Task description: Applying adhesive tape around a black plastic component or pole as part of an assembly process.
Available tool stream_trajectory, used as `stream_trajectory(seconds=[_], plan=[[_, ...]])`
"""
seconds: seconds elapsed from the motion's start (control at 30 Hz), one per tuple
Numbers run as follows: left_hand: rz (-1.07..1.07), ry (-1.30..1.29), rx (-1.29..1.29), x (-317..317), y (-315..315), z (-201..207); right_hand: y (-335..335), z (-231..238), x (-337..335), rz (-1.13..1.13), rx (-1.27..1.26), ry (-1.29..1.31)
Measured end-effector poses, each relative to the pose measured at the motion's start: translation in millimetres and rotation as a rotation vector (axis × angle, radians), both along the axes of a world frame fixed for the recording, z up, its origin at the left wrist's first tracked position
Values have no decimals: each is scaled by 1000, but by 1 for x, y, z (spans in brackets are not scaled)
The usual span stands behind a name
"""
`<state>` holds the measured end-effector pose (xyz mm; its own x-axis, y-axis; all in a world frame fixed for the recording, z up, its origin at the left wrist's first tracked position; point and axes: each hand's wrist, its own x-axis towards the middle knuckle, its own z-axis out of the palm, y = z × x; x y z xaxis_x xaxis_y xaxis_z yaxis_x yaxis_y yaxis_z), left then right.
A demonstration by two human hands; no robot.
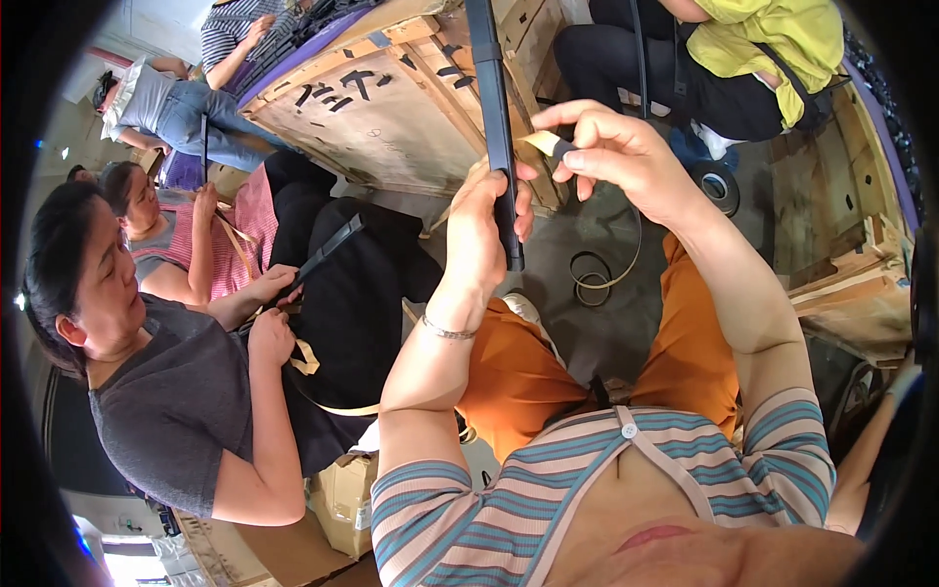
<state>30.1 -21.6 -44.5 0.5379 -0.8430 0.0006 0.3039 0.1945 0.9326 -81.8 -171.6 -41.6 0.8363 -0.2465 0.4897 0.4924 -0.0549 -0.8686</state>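
Note:
A long, flat black bar (495,108) stands nearly upright in front of me and runs out of the top of the picture. My left hand (473,230) is closed around it near its lower end, the thumb lying along its face. To the right of the bar, my right hand (626,157) pinches a strip of tape (541,144), pale yellow on one side and black on the other. The strip's pale end reaches close to the bar; whether it touches is unclear. A long thin strip (592,278) hangs below my right hand and curls at the floor.
At my left, a seated person in dark grey (186,401) holds a similar black bar (328,249). Wooden crates (362,122) stand ahead and at the right (856,303). A tape roll (716,186) lies near a person in yellow (753,49). A cardboard box (342,504) is behind left.

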Motion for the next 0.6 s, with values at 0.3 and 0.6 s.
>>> stream_trajectory(seconds=[0.3,0.6], plan=[[-39,-14,33,-8,5,5,10,2,4,97,17,121],[-46,-105,49,-10,10,5,15,-3,17,-30,-76,71]])
